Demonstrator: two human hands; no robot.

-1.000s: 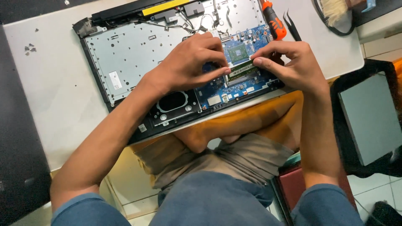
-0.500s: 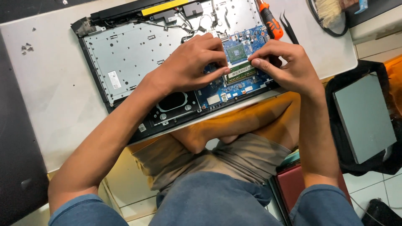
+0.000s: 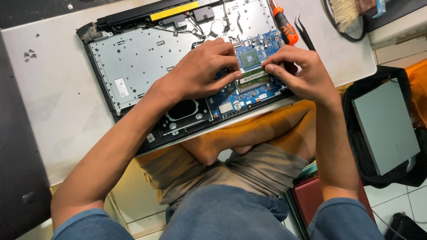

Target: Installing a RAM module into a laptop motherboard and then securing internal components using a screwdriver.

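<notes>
Two hands of mine meet over one opened laptop (image 3: 147, 66) that lies bottom-up on the white table (image 3: 58, 111), its grey metal inner plate bare and its hinge bar toward twelve o'clock. At the laptop's four o'clock corner sits the blue mainboard (image 3: 258, 91), and on it, just below the square green chip (image 3: 250, 58), lies the green memory module (image 3: 254, 79) in its slot.

My left hand (image 3: 200, 71) comes in from eight o'clock and rests on the board, fingers curled, the thumb tip pressing the module's nine o'clock end. My right hand (image 3: 304, 73) comes in from five o'clock, fingers bent, the forefinger tip on the module's three o'clock end. Neither hand closes around anything; both only press at the module's ends.

At one o'clock from the board lies an orange-and-black screwdriver (image 3: 284, 26), with black tweezers (image 3: 306, 33) just beside it. Further toward one o'clock a brush (image 3: 347, 11) lies near the table's edge. At three o'clock, off the table, a grey flat panel (image 3: 384, 124) rests on a black bag (image 3: 356, 102). A few small screws (image 3: 29, 54) lie at ten o'clock.
</notes>
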